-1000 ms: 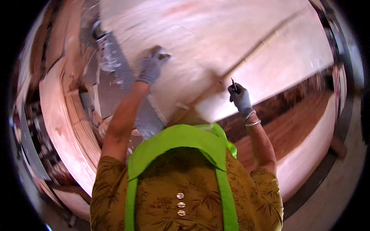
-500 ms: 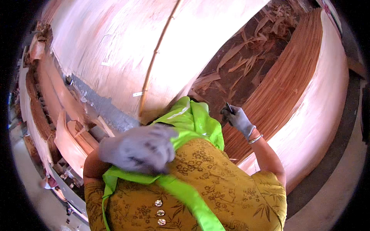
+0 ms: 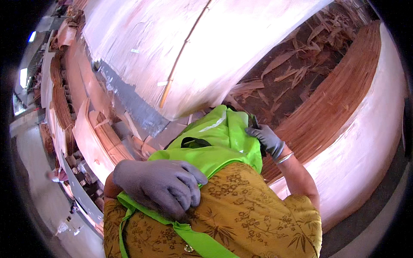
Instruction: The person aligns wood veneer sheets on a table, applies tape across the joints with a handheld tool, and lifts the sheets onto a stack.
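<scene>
A grey knitted glove covers my left hand [image 3: 159, 185], which is raised before my chest. Its fingers curl in on the upper edge of the bright green apron [image 3: 200, 139], and their tips are partly hidden. On the other side, my right hand [image 3: 266, 138], gloved too and with a bangle at the wrist, is closed around a short dark tool [image 3: 254, 122]. What kind of tool it is, I cannot make out. That hand is beside the apron's right edge, over the brown stack of thin wood sheets [image 3: 327, 101].
A large pale wood veneer sheet [image 3: 172, 47] spreads ahead, with a thin bamboo stick [image 3: 185, 49] lying across it. Torn veneer scraps [image 3: 297, 64] litter the floor between it and the stack. At left are more veneer stacks [image 3: 103, 133]. A pale sheet [image 3: 357, 159] borders the right side.
My left hand, blurred before, has settled lower at the apron's edge. My right hand has drawn in with the dark tool toward the apron. The whole view has shifted slightly.
</scene>
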Demonstrator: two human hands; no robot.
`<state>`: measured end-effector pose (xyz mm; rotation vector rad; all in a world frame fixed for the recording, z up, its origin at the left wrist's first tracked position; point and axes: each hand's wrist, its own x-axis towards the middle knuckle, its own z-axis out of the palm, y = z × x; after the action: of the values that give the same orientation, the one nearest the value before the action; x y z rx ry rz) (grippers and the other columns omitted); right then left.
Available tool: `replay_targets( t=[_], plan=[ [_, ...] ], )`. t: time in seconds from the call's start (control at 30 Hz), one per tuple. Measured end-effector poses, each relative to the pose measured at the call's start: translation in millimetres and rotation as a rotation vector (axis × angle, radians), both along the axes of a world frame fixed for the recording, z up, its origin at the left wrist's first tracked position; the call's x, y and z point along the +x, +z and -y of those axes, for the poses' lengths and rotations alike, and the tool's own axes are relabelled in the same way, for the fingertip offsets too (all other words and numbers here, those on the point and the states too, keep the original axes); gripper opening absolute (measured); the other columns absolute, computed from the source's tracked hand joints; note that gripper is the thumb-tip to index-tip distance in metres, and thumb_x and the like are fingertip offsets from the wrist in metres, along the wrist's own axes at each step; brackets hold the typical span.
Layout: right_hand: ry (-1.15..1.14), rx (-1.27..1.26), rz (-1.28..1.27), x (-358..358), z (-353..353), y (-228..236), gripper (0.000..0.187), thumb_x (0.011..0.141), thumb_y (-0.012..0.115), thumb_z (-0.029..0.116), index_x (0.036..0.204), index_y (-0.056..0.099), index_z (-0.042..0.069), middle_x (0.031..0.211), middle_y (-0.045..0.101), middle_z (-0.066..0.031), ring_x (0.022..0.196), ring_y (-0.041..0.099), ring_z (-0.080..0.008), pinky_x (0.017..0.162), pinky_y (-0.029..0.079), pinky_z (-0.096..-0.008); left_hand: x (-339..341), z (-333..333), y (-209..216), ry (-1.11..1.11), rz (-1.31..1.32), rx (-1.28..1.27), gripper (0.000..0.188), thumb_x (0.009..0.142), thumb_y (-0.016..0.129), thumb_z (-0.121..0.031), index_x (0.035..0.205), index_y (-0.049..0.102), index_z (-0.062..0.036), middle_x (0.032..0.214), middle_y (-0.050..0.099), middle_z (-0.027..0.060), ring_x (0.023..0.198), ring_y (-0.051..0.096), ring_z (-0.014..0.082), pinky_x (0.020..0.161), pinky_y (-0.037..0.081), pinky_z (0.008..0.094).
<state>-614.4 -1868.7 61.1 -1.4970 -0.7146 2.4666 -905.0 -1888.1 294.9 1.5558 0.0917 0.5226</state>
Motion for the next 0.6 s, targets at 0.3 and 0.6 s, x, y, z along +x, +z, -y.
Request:
replay_targets(
  t=[0.3, 0.6],
  plan=[
    [-0.421, 0.330, 0.258, 38.4, 20.2, 49.8, 0.009, 0.084, 0.063, 0.010, 0.075, 0.059, 0.008, 0.063, 0.053, 0.0063, 0.050, 0.044, -0.0031, 0.045, 0.035, -0.0188, -4.8, 40.5, -1.4, 0.042, -0.012, 0.059, 0.011, 0.083, 0.058, -0.022, 0.086, 0.060, -0.0114, 0.089, 0.056, -0.0001, 0.095, 0.056, 0.0210, 0.089, 0.039, 0.0470],
    [-0.712, 0.494, 0.229, 4.1, 57.8, 60.8, 0.004, 0.083, 0.062, 0.009, 0.083, 0.062, 0.006, 0.071, 0.058, 0.0039, 0.058, 0.048, -0.0043, 0.052, 0.039, -0.0189, -48.6, 86.0, 10.8, -0.013, -0.021, 0.161, 0.012, 0.083, 0.059, -0.021, 0.090, 0.062, -0.0126, 0.086, 0.056, -0.0006, 0.094, 0.057, 0.0213, 0.089, 0.039, 0.0472]
  ],
)
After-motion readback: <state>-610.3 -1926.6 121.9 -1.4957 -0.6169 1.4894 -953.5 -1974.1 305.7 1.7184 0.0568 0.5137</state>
